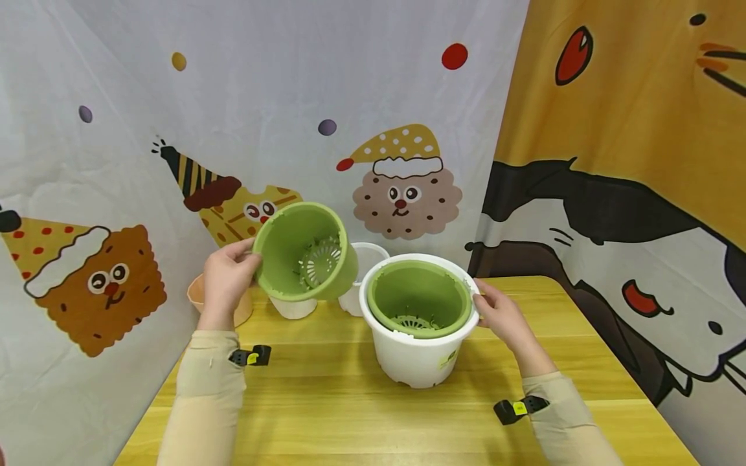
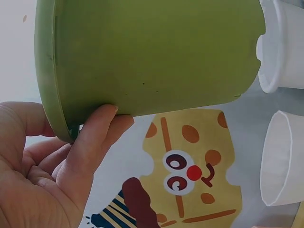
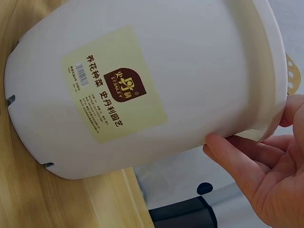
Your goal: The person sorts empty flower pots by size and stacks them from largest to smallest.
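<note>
My left hand (image 1: 228, 275) pinches the rim of a green flowerpot (image 1: 274, 259), thumb on one side and fingers on the other. That pot is held up off the table, tilted so its slotted bottom shows in the head view. On the table a large white flowerpot (image 1: 416, 359) stands upright with a second green flowerpot (image 1: 381, 298) nested inside it. The rim of the white pot is pinched at its right side by my right hand (image 1: 502, 316). A pale label (image 3: 114, 85) with printing shows on the white pot in the right wrist view.
Behind the held pot are an orange pot (image 1: 241, 307), a small white pot (image 1: 294, 308) and another white pot (image 1: 352, 301), each partly hidden. The wooden table (image 1: 326, 401) meets a printed curtain (image 1: 262, 77) at its back and sides.
</note>
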`<state>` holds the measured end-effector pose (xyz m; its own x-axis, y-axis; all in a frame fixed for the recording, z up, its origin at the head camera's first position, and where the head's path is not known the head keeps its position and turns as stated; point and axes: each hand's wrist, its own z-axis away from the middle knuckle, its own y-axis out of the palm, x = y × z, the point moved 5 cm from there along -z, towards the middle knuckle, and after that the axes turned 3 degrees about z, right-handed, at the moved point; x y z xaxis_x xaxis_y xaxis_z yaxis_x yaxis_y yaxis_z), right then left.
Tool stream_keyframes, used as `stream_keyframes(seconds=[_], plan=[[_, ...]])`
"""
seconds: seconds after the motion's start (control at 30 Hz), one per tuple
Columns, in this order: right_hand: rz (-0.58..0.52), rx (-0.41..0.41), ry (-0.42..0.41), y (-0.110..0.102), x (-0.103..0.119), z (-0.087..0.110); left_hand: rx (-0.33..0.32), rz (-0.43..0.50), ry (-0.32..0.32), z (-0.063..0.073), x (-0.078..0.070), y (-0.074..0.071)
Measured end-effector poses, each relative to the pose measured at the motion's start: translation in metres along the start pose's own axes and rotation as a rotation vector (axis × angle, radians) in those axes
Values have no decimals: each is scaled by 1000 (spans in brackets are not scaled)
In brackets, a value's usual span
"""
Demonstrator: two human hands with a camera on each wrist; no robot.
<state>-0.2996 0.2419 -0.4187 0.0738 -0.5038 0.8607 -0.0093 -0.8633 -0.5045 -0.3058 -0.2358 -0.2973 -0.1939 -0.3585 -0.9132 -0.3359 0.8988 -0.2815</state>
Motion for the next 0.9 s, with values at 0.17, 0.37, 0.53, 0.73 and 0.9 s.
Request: stream_keyframes(seconds=[0.17,0.37,0.53,0.73,0.9], plan=[[-6,1,8,0,0,1,-7,-11,10,-1,-5,1],[-9,2,9,0,0,0,-6,13,22,-1,-11,3],[-7,-1,3,-1,-1,0,-7,34,19,0,-16,6],[-10,-11,-9,-1,-2,-1,-13,26,33,0,-21,9],[-19,-8,-12,0,-2,0,6,34,26,0,-24,15]])
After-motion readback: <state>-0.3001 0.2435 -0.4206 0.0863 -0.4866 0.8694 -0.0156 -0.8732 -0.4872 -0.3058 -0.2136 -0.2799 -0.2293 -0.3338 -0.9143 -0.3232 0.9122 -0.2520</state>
